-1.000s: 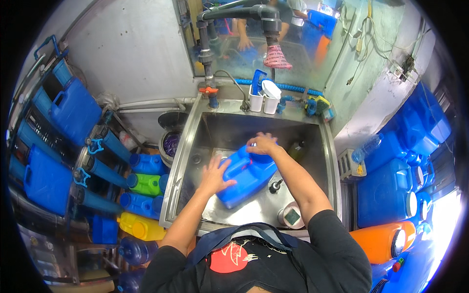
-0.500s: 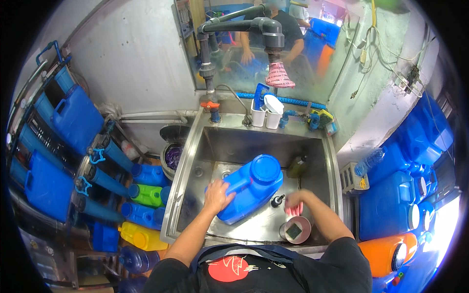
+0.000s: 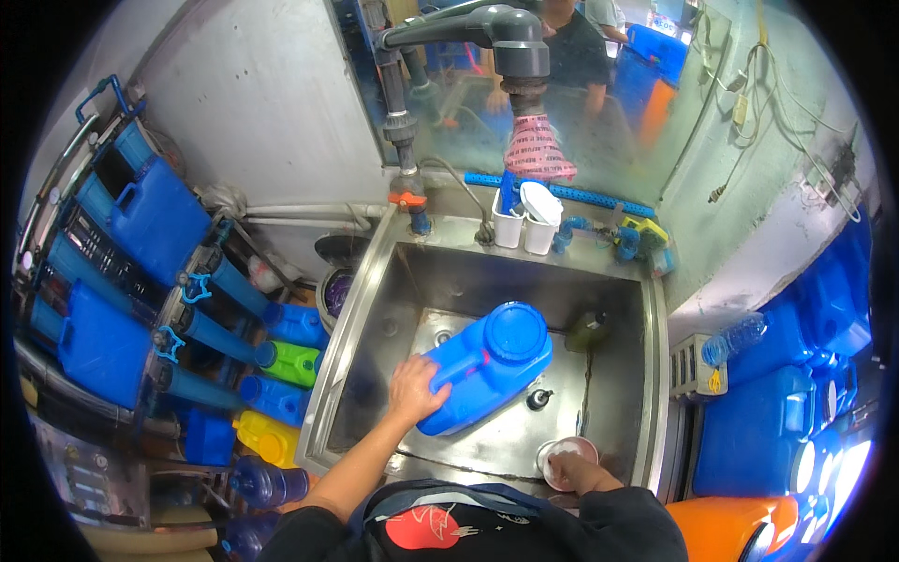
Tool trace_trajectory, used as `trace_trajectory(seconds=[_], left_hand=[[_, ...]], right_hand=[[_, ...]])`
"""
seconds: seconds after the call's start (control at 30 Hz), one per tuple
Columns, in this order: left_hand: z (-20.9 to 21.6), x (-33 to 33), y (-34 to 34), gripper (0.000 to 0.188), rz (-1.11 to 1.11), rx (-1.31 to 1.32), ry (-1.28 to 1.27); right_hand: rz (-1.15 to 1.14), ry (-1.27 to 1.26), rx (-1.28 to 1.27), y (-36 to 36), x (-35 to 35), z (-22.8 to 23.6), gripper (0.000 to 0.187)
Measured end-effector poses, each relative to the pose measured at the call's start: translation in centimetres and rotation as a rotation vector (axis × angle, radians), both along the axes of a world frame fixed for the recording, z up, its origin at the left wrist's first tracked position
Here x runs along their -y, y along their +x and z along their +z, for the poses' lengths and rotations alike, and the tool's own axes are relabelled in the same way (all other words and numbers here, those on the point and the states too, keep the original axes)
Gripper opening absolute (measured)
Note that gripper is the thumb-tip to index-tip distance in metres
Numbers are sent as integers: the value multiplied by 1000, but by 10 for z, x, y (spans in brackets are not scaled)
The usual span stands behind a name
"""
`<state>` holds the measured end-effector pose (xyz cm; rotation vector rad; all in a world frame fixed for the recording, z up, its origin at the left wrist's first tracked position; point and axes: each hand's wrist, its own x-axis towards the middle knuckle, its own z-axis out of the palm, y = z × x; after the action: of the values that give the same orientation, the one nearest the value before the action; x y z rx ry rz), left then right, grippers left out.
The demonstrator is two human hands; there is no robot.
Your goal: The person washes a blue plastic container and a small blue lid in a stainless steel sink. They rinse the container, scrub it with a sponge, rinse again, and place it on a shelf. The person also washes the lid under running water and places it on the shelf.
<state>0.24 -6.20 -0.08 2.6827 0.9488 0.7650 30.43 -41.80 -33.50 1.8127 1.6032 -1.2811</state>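
Curled over the near end of the handle, the left hand holds the blue jug, centre of the frame, its broad cap toward the upper right. The right hand, lower right, reaches into the pink bowl; its fingers are partly hidden, so what they hold cannot be told. Half a second earlier it was above the bowl, whose green pad then lay exposed. The left hand alone now appears to steady the jug within the steel sink.
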Motion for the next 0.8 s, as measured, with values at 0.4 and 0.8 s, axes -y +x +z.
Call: trace_trajectory(seconds=[0.4, 0.8], left_hand=[[-4, -19, -4, 45, -3, -30, -64], [-25, -16, -23, 44, 250, 267, -410]], right_hand=[[-99, -4, -10, 27, -11, -28, 55], [-194, 551, -45, 11, -139, 278, 58]])
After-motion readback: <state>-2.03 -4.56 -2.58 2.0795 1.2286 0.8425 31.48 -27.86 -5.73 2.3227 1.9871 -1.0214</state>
